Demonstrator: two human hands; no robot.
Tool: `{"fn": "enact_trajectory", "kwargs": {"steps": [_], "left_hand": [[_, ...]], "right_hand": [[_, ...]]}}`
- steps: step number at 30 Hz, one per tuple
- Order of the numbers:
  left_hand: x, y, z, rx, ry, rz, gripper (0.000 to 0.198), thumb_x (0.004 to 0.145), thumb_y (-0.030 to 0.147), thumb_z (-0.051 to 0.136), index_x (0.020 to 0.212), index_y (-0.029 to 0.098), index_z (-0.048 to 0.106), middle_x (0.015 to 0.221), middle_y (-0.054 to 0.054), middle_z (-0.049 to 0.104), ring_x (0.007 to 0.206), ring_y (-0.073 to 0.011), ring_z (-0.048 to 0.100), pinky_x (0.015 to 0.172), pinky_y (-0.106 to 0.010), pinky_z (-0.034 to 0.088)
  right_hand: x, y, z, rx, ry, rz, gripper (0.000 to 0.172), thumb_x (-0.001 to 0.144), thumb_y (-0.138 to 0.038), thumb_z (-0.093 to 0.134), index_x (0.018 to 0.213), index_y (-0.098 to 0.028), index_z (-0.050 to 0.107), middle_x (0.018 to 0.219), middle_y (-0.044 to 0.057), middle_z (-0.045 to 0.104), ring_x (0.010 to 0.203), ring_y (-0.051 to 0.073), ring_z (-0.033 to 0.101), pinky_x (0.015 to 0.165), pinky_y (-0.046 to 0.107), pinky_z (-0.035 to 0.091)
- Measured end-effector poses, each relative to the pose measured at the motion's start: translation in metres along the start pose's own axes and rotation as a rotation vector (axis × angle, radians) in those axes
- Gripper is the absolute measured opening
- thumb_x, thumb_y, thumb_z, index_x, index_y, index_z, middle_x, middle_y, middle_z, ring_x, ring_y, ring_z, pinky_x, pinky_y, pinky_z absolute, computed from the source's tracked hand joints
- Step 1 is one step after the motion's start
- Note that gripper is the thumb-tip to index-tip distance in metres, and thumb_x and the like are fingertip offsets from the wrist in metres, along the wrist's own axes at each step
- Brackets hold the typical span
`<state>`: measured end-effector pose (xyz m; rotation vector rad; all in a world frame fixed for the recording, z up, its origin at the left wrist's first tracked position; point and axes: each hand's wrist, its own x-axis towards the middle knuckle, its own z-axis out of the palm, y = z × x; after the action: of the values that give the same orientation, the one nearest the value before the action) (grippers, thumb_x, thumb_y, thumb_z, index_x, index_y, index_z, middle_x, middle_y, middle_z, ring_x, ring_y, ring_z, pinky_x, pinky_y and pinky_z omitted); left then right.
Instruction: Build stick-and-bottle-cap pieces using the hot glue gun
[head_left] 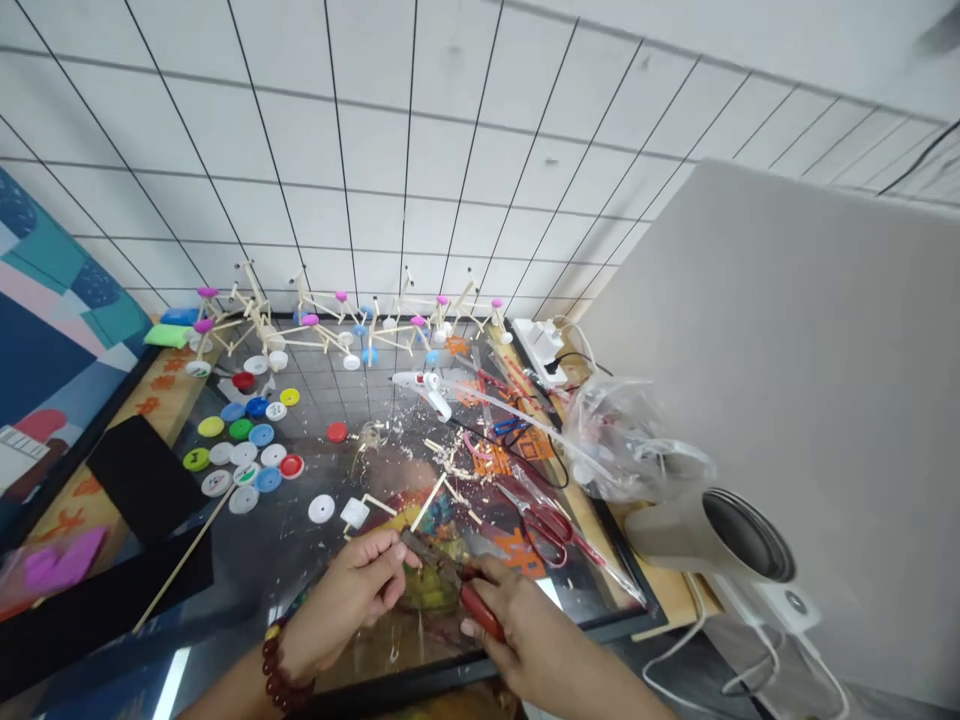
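Note:
My right hand (517,620) is closed around the red handles of a pair of pliers (442,565), whose dark jaws point up and left. The fingers of my left hand (367,575) are pinched together at the jaw tips. A thin wooden stick (429,502) runs up from that spot, its lower end partly hidden by fingers and jaws. Just above my left hand lies a white square piece (355,513) with short sticks attached. Beside it is a white bottle cap (321,509). Wooden chips and cut stick bits (450,455) are scattered beyond the pliers.
Stick frames with caps (322,320) line the table's back. Coloured bottle caps (244,453) cluster left, near a long stick (184,560). A white glue gun (424,385) lies mid-table. Red scissors (541,525), a plastic bag (615,430) and a power strip (540,345) are right.

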<state>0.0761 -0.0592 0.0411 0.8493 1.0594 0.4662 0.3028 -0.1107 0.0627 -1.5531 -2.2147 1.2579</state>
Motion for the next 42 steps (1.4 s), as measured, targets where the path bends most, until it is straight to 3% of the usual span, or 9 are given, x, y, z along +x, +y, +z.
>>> {"fn": "enact_trajectory", "kwargs": {"steps": [5,11,19,23,31,37,42], "left_hand": [[0.002,0.010,0.006,0.033,0.039,0.080,0.058,0.071,0.071,0.060,0.082,0.014,0.059,0.048,0.007,0.041,0.044,-0.0059,0.022,0.046,-0.023,0.011],[0.003,0.010,0.006,0.090,0.099,0.139,0.054,0.076,0.069,0.057,0.079,0.015,0.058,0.052,0.005,0.043,0.051,-0.0091,0.030,0.051,-0.024,0.019],[0.002,-0.003,-0.003,0.134,0.070,0.270,0.047,0.088,0.060,0.049,0.080,0.015,0.059,0.053,0.005,0.042,0.053,-0.0107,0.033,0.059,-0.026,0.025],[0.006,-0.008,-0.005,0.148,0.078,0.286,0.048,0.088,0.062,0.046,0.079,0.016,0.057,0.052,0.005,0.042,0.053,-0.0113,0.034,0.060,-0.027,0.027],[0.003,0.004,-0.003,0.246,0.083,0.241,0.046,0.089,0.061,0.041,0.080,0.017,0.055,0.055,0.003,0.044,0.054,-0.0125,0.037,0.058,-0.027,0.028],[0.013,-0.007,-0.002,0.193,0.114,0.273,0.041,0.091,0.055,0.042,0.082,0.017,0.056,0.055,0.004,0.044,0.053,-0.0119,0.035,0.056,-0.026,0.026],[0.008,0.001,0.002,0.259,0.122,0.261,0.034,0.093,0.045,0.041,0.074,0.019,0.051,0.058,0.002,0.048,0.053,-0.0117,0.037,0.054,-0.026,0.027]], "right_hand": [[0.006,0.005,0.001,-0.085,0.076,-0.058,0.010,0.087,-0.018,0.052,0.091,-0.018,0.061,0.107,0.009,0.057,0.095,0.019,0.059,0.087,0.030,0.050],[0.019,0.016,0.007,-0.185,0.108,-0.094,0.013,0.084,-0.011,0.049,0.085,-0.016,0.060,0.101,0.010,0.057,0.085,0.018,0.058,0.079,0.030,0.050],[0.019,0.010,0.001,-0.244,0.091,-0.102,0.020,0.079,-0.007,0.050,0.091,-0.017,0.061,0.106,0.009,0.058,0.095,0.019,0.059,0.084,0.029,0.050],[0.024,0.010,0.001,-0.243,0.073,-0.097,0.020,0.085,-0.012,0.046,0.094,-0.018,0.063,0.106,0.009,0.060,0.091,0.018,0.061,0.082,0.028,0.050],[0.027,0.014,0.001,-0.300,0.062,-0.076,0.024,0.094,-0.022,0.041,0.091,-0.018,0.064,0.103,0.010,0.061,0.088,0.019,0.063,0.079,0.029,0.049],[0.029,0.013,0.002,-0.345,0.059,-0.025,0.026,0.094,-0.017,0.038,0.089,-0.018,0.064,0.102,0.009,0.061,0.085,0.018,0.063,0.076,0.029,0.048],[0.030,0.019,-0.001,-0.395,0.070,-0.027,0.022,0.091,-0.016,0.042,0.090,-0.018,0.064,0.100,0.009,0.061,0.082,0.018,0.062,0.073,0.029,0.046]]}}
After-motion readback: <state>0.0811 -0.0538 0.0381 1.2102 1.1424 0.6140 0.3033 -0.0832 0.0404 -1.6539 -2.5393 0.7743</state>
